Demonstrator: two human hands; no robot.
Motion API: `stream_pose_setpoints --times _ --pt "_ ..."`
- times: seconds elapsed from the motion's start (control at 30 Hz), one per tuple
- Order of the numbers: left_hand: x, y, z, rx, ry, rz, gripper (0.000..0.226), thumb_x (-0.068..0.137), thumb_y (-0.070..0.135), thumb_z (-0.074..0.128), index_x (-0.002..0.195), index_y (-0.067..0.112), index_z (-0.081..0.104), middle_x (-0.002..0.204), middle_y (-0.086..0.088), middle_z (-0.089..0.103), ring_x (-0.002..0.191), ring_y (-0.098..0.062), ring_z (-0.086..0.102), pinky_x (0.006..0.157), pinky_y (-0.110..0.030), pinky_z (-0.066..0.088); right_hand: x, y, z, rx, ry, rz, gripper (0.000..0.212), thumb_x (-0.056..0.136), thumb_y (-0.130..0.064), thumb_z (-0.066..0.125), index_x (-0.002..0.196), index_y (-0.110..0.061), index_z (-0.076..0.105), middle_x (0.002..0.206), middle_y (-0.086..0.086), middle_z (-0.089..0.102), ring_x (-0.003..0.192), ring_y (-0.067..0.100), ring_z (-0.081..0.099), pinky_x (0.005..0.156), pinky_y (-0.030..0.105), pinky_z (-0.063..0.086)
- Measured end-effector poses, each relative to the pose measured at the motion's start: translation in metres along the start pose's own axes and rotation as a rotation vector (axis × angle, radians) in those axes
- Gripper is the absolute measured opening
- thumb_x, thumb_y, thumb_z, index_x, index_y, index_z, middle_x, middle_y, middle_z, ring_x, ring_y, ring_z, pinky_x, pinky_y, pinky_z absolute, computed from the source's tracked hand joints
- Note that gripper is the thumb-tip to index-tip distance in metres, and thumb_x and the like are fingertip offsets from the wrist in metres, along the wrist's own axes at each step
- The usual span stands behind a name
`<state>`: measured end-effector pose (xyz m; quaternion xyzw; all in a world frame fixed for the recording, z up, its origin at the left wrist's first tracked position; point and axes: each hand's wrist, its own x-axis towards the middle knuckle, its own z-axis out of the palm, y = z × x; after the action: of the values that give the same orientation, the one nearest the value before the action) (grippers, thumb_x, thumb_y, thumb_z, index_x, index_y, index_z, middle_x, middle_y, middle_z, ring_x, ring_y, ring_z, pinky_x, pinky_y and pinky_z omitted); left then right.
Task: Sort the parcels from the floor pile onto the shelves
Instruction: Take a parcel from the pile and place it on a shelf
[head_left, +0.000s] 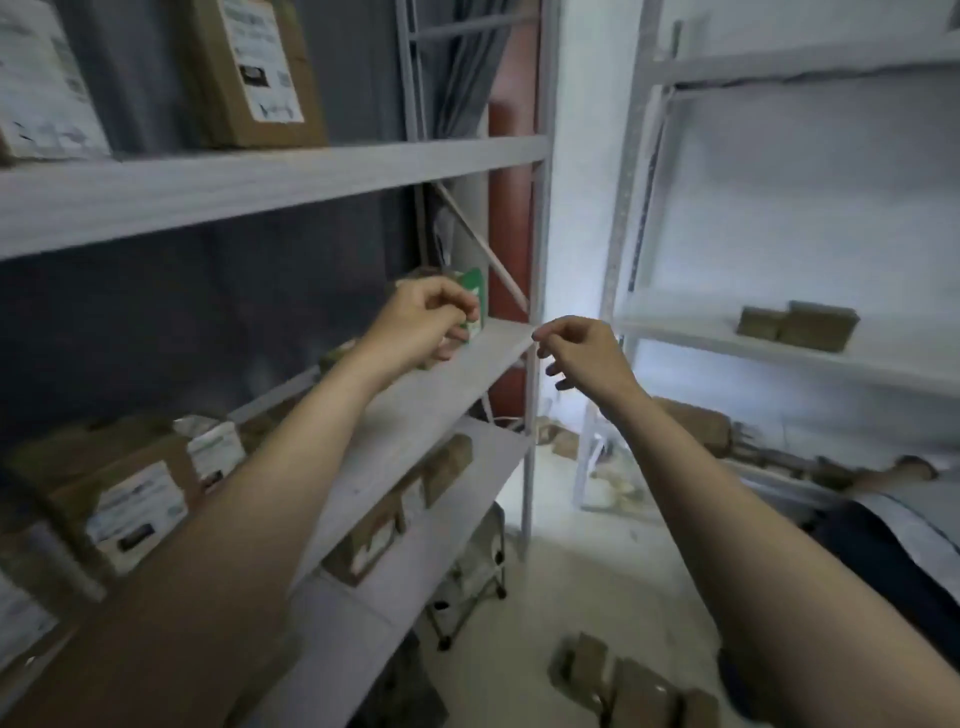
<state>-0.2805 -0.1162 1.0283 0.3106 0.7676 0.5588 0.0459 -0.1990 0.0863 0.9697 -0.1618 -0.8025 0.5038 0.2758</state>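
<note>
Head view, your left hand (423, 314) grips the green parcel (471, 293) on the middle shelf (415, 415), right hand (584, 356) curled at centre, hold unclear.

The left rack (529, 493) carries two boxes (249, 73) on its top shelf (260, 176). More boxes (130, 499) sit at the near end of its middle shelf (426, 405), and at the far end the left hand (426, 317) grips a small carton (474, 291), with parcels (447, 462) on the lower shelf (426, 540) beneath. The right hand (587, 353) hangs just right of the middle shelf's far corner, before the right rack (618, 234), which bears a pair of parcels (800, 325) side by side. The pile (634, 686) lies on the floor (597, 571) between the racks, and what may be a wire cart (478, 582) stands under the lower shelf.
</note>
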Motion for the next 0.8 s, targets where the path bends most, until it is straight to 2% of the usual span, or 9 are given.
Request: stream_pose_setpoints --times 0.1,0.17,0.27,0.33,0.43,0.53,0.57,0.67,0.8 --pt "0.011 -0.045 0.084 0.029 -0.189 -0.102 0.021 0.098 0.004 0.052 0.103 0.016 0.069 0.103 -0.003 0.075 0.09 -0.019 0.072 0.065 -0.03 0.058 -0.02 0.074 -0.047 -0.065 -0.006 0.213 0.017 0.098 -0.017 0.06 0.089 -0.021 0.074 0.088 0.003 0.072 0.068 0.021 0.064 0.06 0.03 0.052" --pt "0.02 -0.075 0.138 0.034 -0.329 -0.155 0.02 0.098 0.005 0.054 0.108 0.013 0.069 0.103 -0.006 0.075 0.086 -0.015 0.07 0.064 -0.029 0.056 -0.028 0.122 -0.072 -0.107 -0.011 0.326 0.015 0.099 -0.02 0.061 0.091 -0.022 0.074 0.09 0.002 0.073 0.069 0.02 0.065 0.063 0.033 0.053" --pt "0.039 -0.121 0.213 0.05 -0.498 -0.226 0.014 0.098 0.015 0.059 0.106 0.02 0.07 0.104 0.005 0.076 0.095 -0.013 0.072 0.077 -0.035 0.059 -0.028 0.197 -0.102 -0.15 -0.041 0.461 0.014 0.101 -0.025 0.062 0.095 -0.02 0.074 0.093 0.002 0.073 0.071 0.02 0.066 0.065 0.034 0.054" --pt "0.054 -0.157 0.262 0.044 -0.565 -0.294 0.012 0.097 0.019 0.061 0.105 0.023 0.07 0.108 0.006 0.075 0.099 -0.014 0.073 0.084 -0.04 0.059 -0.02 0.252 -0.117 -0.171 -0.046 0.542 0.017 0.101 -0.026 0.062 0.1 -0.015 0.075 0.094 0.003 0.073 0.072 0.021 0.067 0.065 0.035 0.055" --pt "0.076 -0.217 0.337 0.043 -0.619 -0.439 0.01 0.096 0.021 0.065 0.104 0.024 0.071 0.109 0.006 0.075 0.1 -0.015 0.073 0.087 -0.041 0.059 -0.002 0.341 -0.129 -0.16 -0.087 0.673 0.02 0.102 -0.028 0.061 0.107 -0.013 0.074 0.1 0.005 0.074 0.075 0.021 0.067 0.068 0.036 0.057" --pt "0.098 -0.282 0.404 0.039 -0.647 -0.599 0.01 0.098 0.023 0.064 0.105 0.024 0.07 0.108 0.006 0.075 0.099 -0.016 0.072 0.088 -0.04 0.057 0.019 0.428 -0.124 -0.111 -0.125 0.806 0.016 0.101 -0.021 0.058 0.103 -0.016 0.073 0.097 0.005 0.071 0.075 0.023 0.064 0.069 0.038 0.056" --pt "0.106 -0.305 0.425 0.034 -0.657 -0.647 0.01 0.098 0.023 0.064 0.105 0.024 0.07 0.109 0.004 0.075 0.095 -0.016 0.073 0.085 -0.038 0.057 0.026 0.456 -0.12 -0.1 -0.137 0.839 0.015 0.1 -0.018 0.058 0.1 -0.018 0.072 0.095 0.005 0.069 0.074 0.023 0.062 0.068 0.037 0.053" --pt "0.122 -0.378 0.482 0.032 -0.656 -0.779 0.01 0.098 0.016 0.06 0.101 0.021 0.068 0.112 -0.004 0.075 0.079 -0.015 0.07 0.063 -0.024 0.053 0.04 0.537 -0.1 -0.106 -0.198 0.932 0.017 0.098 -0.013 0.057 0.097 -0.023 0.07 0.096 0.003 0.069 0.074 0.023 0.062 0.068 0.04 0.053" --pt "0.121 -0.483 0.538 0.043 -0.672 -0.976 0.011 0.096 0.015 0.06 0.099 0.024 0.065 0.103 -0.003 0.072 0.084 -0.019 0.066 0.069 -0.031 0.053 0.042 0.646 -0.065 -0.108 -0.287 1.057 0.016 0.098 -0.016 0.061 0.11 -0.023 0.069 0.105 0.004 0.072 0.083 0.023 0.068 0.08 0.047 0.063"
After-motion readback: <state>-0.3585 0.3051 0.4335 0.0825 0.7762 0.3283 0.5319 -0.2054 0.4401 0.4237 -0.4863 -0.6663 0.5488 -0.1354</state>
